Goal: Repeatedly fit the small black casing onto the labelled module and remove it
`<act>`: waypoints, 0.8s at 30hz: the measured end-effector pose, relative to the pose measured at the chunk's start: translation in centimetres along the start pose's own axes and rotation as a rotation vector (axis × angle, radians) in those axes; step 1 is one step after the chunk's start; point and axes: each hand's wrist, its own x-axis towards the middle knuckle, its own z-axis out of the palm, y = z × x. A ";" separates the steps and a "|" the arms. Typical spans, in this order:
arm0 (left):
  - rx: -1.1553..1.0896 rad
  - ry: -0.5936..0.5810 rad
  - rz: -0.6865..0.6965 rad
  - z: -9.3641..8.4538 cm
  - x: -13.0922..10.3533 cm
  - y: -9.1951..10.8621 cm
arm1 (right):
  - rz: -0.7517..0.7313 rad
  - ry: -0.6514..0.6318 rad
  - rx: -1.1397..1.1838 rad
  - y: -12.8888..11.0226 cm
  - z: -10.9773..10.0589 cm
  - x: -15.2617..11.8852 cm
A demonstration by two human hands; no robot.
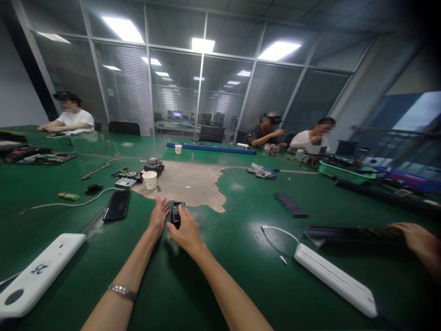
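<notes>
Near the middle of the green table (237, 239), a small black device (177, 214) is held by my right hand (187, 231), its thumb and fingers around the near and right sides. My left hand (160, 214) is just left of the device, fingers extended and slightly apart, with nothing in it. A thin gap shows between that hand and the device. Beyond both hands is a bare tan patch (189, 184) with a ragged edge. A white paper cup (149, 179) and a dark round part (154, 165) stand at the patch's left side.
At left lie a black phone (117, 205), a cable and a white device (41, 271) marked 35. On the right are another white device (336, 278), a long black piece (351, 233) and another person's hand (418, 241). Several people sit at the far side.
</notes>
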 end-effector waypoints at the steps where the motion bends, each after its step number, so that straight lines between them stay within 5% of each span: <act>1: -0.001 -0.004 0.002 0.0 0.1 0.0 | 0.000 -0.014 0.007 0.0 0.1 0.1; 6: 0.006 0.003 0.000 0.0 0.1 -0.3 | 0.002 0.016 0.051 -0.7 0.2 0.7; 11: -0.016 -0.005 0.002 0.1 0.0 -0.2 | -0.048 0.152 0.108 -1.3 -2.8 1.6; 17: -0.066 -0.068 -0.052 0.3 -0.2 -0.3 | 0.045 0.216 0.001 3.3 -7.1 1.1; 24: -0.099 -0.137 -0.060 1.0 -0.4 -0.6 | 0.097 0.159 -0.079 7.4 -6.6 -0.8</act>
